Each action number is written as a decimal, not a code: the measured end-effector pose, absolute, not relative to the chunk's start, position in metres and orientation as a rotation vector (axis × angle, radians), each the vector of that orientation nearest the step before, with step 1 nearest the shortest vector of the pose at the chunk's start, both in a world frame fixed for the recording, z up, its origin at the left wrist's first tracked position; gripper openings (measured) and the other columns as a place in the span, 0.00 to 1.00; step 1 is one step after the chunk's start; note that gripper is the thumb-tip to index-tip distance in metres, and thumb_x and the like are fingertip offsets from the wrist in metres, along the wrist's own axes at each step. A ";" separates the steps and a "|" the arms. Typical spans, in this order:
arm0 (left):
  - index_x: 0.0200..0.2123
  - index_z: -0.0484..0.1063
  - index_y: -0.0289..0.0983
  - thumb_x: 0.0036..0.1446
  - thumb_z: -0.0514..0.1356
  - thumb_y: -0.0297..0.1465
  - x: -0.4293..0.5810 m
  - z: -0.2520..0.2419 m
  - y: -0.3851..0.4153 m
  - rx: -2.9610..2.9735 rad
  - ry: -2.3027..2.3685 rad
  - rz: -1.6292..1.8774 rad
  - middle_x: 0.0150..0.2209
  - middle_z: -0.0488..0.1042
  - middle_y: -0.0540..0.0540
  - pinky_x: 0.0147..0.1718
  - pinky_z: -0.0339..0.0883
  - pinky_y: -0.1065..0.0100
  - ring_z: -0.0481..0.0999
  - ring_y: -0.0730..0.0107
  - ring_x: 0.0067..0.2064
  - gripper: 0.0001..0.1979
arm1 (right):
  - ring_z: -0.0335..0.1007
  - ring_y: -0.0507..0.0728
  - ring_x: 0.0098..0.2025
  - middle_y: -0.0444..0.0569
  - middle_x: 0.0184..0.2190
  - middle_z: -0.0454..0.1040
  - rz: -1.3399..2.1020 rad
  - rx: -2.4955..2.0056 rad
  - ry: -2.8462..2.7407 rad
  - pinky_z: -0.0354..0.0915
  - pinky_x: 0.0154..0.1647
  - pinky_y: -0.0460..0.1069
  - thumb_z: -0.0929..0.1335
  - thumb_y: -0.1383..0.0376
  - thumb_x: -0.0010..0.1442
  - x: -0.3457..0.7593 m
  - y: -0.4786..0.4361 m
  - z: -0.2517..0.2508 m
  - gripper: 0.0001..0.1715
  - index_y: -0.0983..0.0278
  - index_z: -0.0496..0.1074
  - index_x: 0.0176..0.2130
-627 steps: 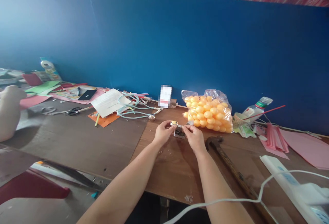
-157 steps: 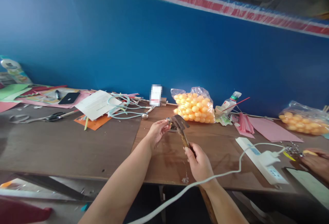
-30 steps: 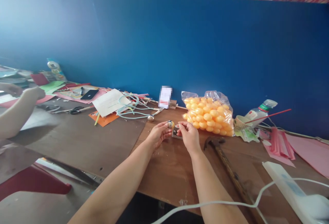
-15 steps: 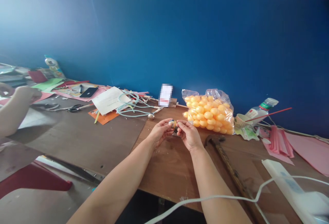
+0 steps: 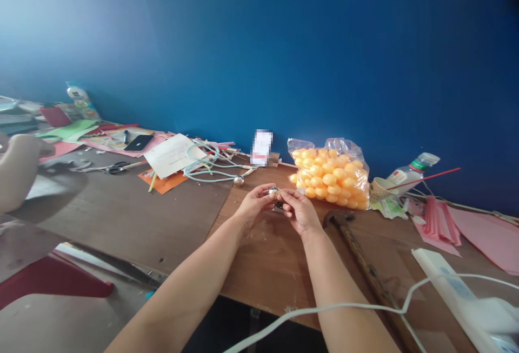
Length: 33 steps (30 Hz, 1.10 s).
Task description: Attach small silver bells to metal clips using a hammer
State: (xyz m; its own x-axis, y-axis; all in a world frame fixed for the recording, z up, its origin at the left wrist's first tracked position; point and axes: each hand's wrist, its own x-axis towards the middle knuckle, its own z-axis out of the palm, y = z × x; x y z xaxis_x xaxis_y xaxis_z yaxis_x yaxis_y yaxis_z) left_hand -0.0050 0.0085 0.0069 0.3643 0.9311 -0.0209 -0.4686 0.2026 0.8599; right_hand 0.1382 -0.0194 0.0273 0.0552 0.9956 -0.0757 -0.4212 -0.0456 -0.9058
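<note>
My left hand and my right hand meet over the brown board, fingertips pinched together on a small shiny round piece. A small dark block shows just beneath the fingers, mostly hidden. The hammer with a wooden handle lies on the board to the right of my right hand, untouched.
A clear bag of orange balls sits behind my hands. Scissors, papers, a phone and light blue cords lie at the left. A power strip with a white cable sits at the right. Another person's arm is at far left.
My right hand has closed in on the left, so both now pinch the shiny piece together. The hammer stays on the board.
</note>
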 end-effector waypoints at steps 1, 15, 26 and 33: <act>0.49 0.71 0.36 0.48 0.68 0.31 -0.005 0.006 0.009 0.903 0.631 1.072 0.45 0.75 0.40 0.39 0.69 0.68 0.76 0.68 0.40 0.23 | 0.56 0.43 0.18 0.43 0.25 0.74 1.378 -0.970 -0.803 0.49 0.12 0.38 0.77 0.62 0.42 0.138 -0.019 0.028 0.15 0.65 0.75 0.31; 0.49 0.71 0.36 0.46 0.69 0.33 -0.004 0.004 0.011 0.979 0.628 1.095 0.44 0.75 0.40 0.39 0.69 0.68 0.76 0.67 0.41 0.25 | 0.53 0.43 0.17 0.44 0.25 0.74 1.351 -1.016 -0.798 0.45 0.11 0.38 0.76 0.62 0.41 0.140 -0.019 0.027 0.16 0.65 0.75 0.32; 0.48 0.72 0.36 0.45 0.69 0.32 -0.004 0.004 0.012 0.957 0.607 1.095 0.44 0.76 0.41 0.40 0.69 0.65 0.76 0.67 0.40 0.25 | 0.52 0.43 0.17 0.43 0.25 0.73 1.336 -1.015 -0.830 0.44 0.11 0.39 0.76 0.62 0.41 0.140 -0.018 0.027 0.16 0.65 0.74 0.31; 0.48 0.71 0.36 0.45 0.69 0.31 -0.005 0.007 0.009 0.932 0.617 1.088 0.44 0.76 0.41 0.40 0.70 0.66 0.77 0.67 0.40 0.25 | 0.52 0.43 0.17 0.43 0.24 0.73 1.336 -0.978 -0.834 0.47 0.12 0.39 0.77 0.62 0.40 0.139 -0.018 0.027 0.15 0.66 0.74 0.29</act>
